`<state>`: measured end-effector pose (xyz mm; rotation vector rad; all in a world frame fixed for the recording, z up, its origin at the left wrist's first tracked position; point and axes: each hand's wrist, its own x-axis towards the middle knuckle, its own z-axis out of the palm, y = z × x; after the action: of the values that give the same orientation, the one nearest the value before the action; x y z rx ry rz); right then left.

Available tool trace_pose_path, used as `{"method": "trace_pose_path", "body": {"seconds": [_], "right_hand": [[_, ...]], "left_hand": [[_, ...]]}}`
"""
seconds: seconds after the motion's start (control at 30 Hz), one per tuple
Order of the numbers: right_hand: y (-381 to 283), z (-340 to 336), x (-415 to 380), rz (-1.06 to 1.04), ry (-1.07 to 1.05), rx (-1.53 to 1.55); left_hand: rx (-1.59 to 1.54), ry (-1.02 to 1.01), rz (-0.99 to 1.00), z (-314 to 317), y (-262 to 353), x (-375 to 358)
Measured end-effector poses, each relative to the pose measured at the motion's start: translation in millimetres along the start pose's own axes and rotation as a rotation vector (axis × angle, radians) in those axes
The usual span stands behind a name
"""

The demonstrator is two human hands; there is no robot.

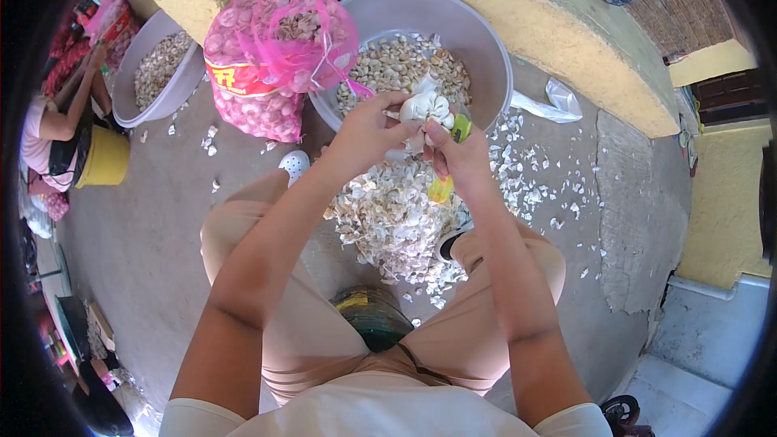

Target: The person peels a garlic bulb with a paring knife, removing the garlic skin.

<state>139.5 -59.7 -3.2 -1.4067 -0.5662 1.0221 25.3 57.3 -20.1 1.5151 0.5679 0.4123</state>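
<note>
Between my two hands is a white garlic bulb (425, 107), its cloves partly spread and some skin peeling at the top. My left hand (374, 123) grips the bulb from the left side. My right hand (460, 150) touches its lower right side and has a yellow-green handled tool (462, 127) in its grasp; the tool's blade is hard to make out. Just beyond the hands stands a large pale tub (494, 57) with many loose cloves (441, 65) in it. Below the hands lies a heap of garlic skins (388, 218).
A pink net sack of garlic (259, 105) stands left of the tub. Farther left are another tub (129, 97), a yellow bucket (105, 156) and a seated person (57, 125). A yellow ledge (566, 57) runs behind. A plastic bag (558, 105) lies on the right.
</note>
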Motion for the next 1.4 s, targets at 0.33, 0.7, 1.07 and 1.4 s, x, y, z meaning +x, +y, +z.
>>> {"method": "trace_pose_path", "body": {"seconds": [0.33,0.7,1.07,1.4], "right_hand": [[-5,5,-6,-0.015,0.027,0.018],[-8,11,-12,0.009,0.052,-0.055],[-3,10,-11,-0.089,0.075,-0.206],[-13,-9,-10,0.258,-0.169,-0.228]], "left_hand": [[0.301,-0.004,0.018,-10,23,-3],[0.67,0.049,0.282,-5,25,-12],[0.398,0.123,0.35,0,29,-11],[0.52,-0.267,0.43,-23,32,-6]]}}
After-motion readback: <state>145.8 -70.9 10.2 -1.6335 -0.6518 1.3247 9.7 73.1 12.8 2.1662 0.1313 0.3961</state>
